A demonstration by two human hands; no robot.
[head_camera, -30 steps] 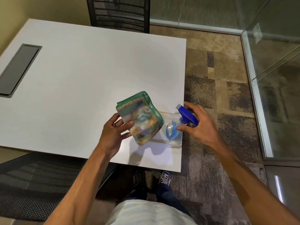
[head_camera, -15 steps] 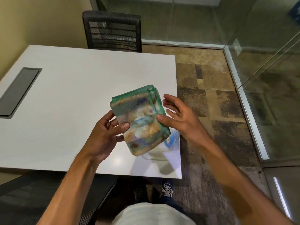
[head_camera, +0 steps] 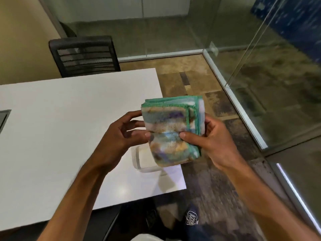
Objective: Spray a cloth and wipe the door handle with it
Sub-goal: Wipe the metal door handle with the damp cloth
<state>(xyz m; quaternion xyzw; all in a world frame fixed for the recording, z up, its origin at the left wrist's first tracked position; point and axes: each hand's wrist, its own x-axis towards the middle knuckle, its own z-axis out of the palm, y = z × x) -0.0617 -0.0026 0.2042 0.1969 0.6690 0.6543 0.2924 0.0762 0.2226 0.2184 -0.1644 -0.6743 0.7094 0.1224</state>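
Note:
A folded cloth [head_camera: 171, 126], mottled blue, orange and purple with a green stitched edge, is held upright in front of me above the table's right corner. My left hand [head_camera: 121, 134] pinches its left side with thumb and fingers. My right hand [head_camera: 213, 140] grips its right side, thumb on the front. Below the cloth a clear plastic tub [head_camera: 139, 159] rests on the white table [head_camera: 69, 119]. The spray bottle is hidden behind the cloth. No door handle is in view.
A black mesh chair [head_camera: 83, 54] stands at the table's far side. Glass walls with metal frames [head_camera: 239, 108] run along the back and right. Patterned carpet [head_camera: 191, 80] lies between table and glass. A dark cable hatch [head_camera: 3, 117] sits at the table's left edge.
My right hand let go of the spray bottle in the tub and took hold of the cloth's right side. The cloth rose and shifted right, and my view tilted up toward the glass wall.

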